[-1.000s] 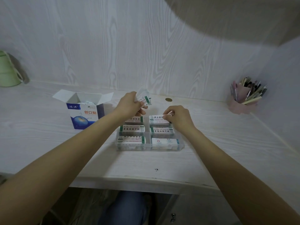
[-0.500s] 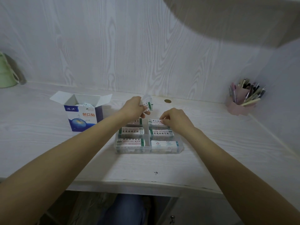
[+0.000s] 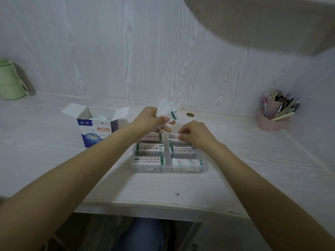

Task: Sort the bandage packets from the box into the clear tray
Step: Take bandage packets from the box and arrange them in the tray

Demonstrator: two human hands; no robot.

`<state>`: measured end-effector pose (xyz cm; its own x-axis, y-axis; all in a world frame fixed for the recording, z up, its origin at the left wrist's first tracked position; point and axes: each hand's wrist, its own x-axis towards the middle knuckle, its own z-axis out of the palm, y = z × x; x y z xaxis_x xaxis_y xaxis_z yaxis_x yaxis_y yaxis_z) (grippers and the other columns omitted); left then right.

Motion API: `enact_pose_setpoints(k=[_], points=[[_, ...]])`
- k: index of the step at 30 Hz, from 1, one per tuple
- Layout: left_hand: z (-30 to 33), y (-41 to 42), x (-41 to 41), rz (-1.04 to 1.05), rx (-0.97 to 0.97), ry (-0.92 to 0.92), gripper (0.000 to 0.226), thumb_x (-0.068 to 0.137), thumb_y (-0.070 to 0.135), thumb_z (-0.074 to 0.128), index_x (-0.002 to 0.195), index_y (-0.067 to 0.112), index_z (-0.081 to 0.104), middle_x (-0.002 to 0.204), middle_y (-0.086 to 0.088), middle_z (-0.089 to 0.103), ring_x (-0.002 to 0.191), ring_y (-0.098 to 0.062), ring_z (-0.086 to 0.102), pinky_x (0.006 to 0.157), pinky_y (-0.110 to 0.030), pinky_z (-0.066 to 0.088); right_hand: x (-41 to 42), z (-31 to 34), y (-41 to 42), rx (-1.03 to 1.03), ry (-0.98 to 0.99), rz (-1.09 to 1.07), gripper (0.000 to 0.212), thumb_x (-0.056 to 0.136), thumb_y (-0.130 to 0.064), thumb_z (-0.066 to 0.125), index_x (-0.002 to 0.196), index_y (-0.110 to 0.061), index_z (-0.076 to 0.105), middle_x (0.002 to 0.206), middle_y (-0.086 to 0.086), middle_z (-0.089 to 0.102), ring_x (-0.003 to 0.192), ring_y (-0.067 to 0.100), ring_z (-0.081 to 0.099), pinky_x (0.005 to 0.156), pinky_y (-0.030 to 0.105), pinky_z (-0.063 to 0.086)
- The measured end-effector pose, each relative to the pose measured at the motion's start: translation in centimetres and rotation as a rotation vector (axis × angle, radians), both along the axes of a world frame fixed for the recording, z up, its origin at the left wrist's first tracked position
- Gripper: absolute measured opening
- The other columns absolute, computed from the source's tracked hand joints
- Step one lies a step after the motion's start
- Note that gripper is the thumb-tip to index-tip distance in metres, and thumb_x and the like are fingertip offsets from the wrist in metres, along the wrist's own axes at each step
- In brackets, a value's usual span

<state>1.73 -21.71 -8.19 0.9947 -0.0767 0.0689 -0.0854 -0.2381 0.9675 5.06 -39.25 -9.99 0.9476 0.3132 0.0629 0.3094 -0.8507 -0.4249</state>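
Note:
A clear tray (image 3: pixel 169 170) with several compartments lies mid-desk, stacked with white bandage packets (image 3: pixel 150 148) printed in green. My left hand (image 3: pixel 148 120) grips a fanned bunch of packets (image 3: pixel 167 112) above the tray's far left corner. My right hand (image 3: pixel 194 133) hovers over the far right compartment, its fingertips pinching a packet (image 3: pixel 173 137) lying there. The open blue-and-white box (image 3: pixel 97 126) stands to the left of the tray, with more packets visible inside.
A green mug (image 3: pixel 10 82) sits far left by the wall. A pink pen holder (image 3: pixel 274 113) full of pens stands at the right corner. A small round brass cap (image 3: pixel 190 115) is set in the desk behind the tray. The desk's front edge runs below the tray.
My right hand has shifted slightly left over the far right compartment and its fingers now pinch the packet there. My left hand still holds the bunch, barely moved.

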Motion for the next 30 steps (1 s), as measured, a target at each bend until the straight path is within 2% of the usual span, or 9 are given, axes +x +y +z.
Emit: enact_pose_setpoints(k=[3, 5, 6, 10, 13, 19, 23, 27, 30], points=[[0.2, 0.3, -0.3, 0.006, -0.075, 0.033, 0.019, 0.089, 0.004, 0.061, 0.108, -0.001, 0.060, 0.087, -0.006, 0.071, 0.066, -0.012, 0.071, 0.052, -0.016, 0.052, -0.6, 0.7, -0.1, 0.385, -0.040, -0.063, 0.022, 0.090, -0.014, 0.060, 0.109, -0.019, 0.069, 0.103, 0.005, 0.068, 0.087, 0.010, 0.060, 0.072, 0.014, 0.045], [0.2, 0.2, -0.7, 0.001, -0.137, 0.054, 0.021, 0.086, 0.003, 0.064, 0.106, -0.002, 0.061, 0.085, -0.007, 0.072, 0.068, -0.015, 0.072, 0.056, -0.017, 0.055, -1.3, 1.6, 0.0, 0.755, 0.112, -0.077, 0.019, 0.088, -0.012, 0.061, 0.105, -0.019, 0.068, 0.098, 0.006, 0.069, 0.082, 0.010, 0.061, 0.071, 0.018, 0.046], [0.2, 0.1, -0.9, -0.009, -0.167, 0.063, 0.022, 0.084, 0.003, 0.066, 0.106, -0.001, 0.062, 0.084, -0.007, 0.073, 0.070, -0.017, 0.072, 0.057, -0.017, 0.056, -1.7, 2.0, 0.1, 0.848, 0.176, -0.067, 0.017, 0.087, -0.014, 0.064, 0.104, -0.016, 0.067, 0.096, 0.006, 0.070, 0.080, 0.011, 0.063, 0.071, 0.021, 0.048], [0.5, -0.6, -2.0, -0.080, -0.312, 0.133, 0.018, 0.086, 0.008, 0.063, 0.102, 0.001, 0.063, 0.088, -0.011, 0.074, 0.078, -0.020, 0.073, 0.062, -0.019, 0.057, -2.7, 2.2, 0.6, 0.873, 0.151, -0.055, 0.018, 0.078, -0.009, 0.075, 0.095, -0.005, 0.067, 0.081, 0.009, 0.070, 0.063, 0.009, 0.064, 0.059, 0.016, 0.051], [0.8, -0.7, -2.6, -0.101, -0.415, 0.205, 0.021, 0.096, 0.015, 0.051, 0.101, -0.002, 0.062, 0.090, -0.016, 0.073, 0.079, -0.023, 0.072, 0.064, -0.021, 0.058, -2.8, 2.1, 0.3, 0.887, 0.110, -0.094, 0.020, 0.076, -0.005, 0.077, 0.094, -0.003, 0.069, 0.082, 0.014, 0.071, 0.061, 0.010, 0.064, 0.057, 0.015, 0.050], [0.8, -1.1, -2.5, -0.011, -0.388, 0.203, 0.015, 0.091, 0.008, 0.059, 0.102, -0.001, 0.063, 0.093, -0.017, 0.072, 0.078, -0.027, 0.072, 0.066, -0.027, 0.060, -3.1, 1.9, 0.1, 0.970, 0.123, -0.072, 0.011, 0.077, -0.002, 0.075, 0.080, -0.009, 0.067, 0.077, 0.011, 0.068, 0.057, 0.006, 0.062, 0.059, 0.014, 0.050], [0.9, -1.5, -2.3, 0.023, -0.397, 0.217, 0.016, 0.090, 0.010, 0.062, 0.103, 0.001, 0.063, 0.095, -0.018, 0.071, 0.078, -0.026, 0.072, 0.064, -0.028, 0.060, -3.3, 2.1, 0.1, 1.017, 0.141, -0.094, 0.017, 0.078, -0.004, 0.075, 0.071, -0.012, 0.062, 0.068, 0.006, 0.066, 0.053, 0.005, 0.059, 0.054, 0.016, 0.046], [0.9, -1.4, -2.2, 0.045, -0.347, 0.238, 0.015, 0.091, 0.013, 0.062, 0.100, 0.002, 0.062, 0.097, -0.019, 0.070, 0.078, -0.026, 0.072, 0.064, -0.029, 0.060, -3.1, 1.9, 0.0, 1.003, 0.120, -0.169, 0.018, 0.079, -0.009, 0.075, 0.072, -0.014, 0.059, 0.070, 0.003, 0.066, 0.054, 0.005, 0.059, 0.050, 0.017, 0.041], [0.8, -1.2, -2.0, 0.119, -0.207, 0.170, 0.010, 0.091, 0.014, 0.062, 0.092, 0.004, 0.062, 0.096, -0.013, 0.069, 0.071, -0.022, 0.073, 0.058, -0.025, 0.059, -2.6, 1.7, -0.3, 1.026, 0.107, -0.225, 0.015, 0.081, -0.007, 0.073, 0.083, -0.013, 0.059, 0.075, 0.003, 0.066, 0.056, 0.005, 0.059, 0.050, 0.017, 0.042]])
